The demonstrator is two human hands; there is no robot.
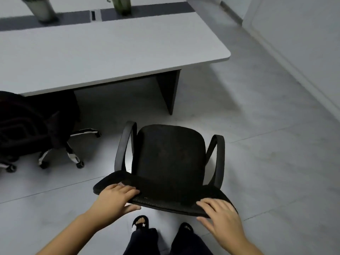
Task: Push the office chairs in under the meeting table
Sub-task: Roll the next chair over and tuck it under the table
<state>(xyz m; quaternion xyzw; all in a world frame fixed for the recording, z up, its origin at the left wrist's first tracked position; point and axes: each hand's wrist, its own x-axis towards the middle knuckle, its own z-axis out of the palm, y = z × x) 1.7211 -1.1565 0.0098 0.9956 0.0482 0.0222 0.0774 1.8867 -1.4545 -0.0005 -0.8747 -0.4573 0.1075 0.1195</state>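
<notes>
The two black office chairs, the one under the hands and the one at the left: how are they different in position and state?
The held chair stands clear of the table, out on the open floor; the left chair already sits partly under the table edge. Both the left hand and the right hand have a grip on the held chair's backrest top; nobody touches the left chair. The left chair's wheeled base shows; the held chair's is hidden. Both are black.

Left hand [117, 196] and right hand [219, 215] gripping backrest top of black office chair [171, 155], near grey worktop [110, 50]; second chair [33, 124] partly under.

Two pots [41, 9] [121, 4] — plants, perhaps — grey floor [266, 162].
</notes>
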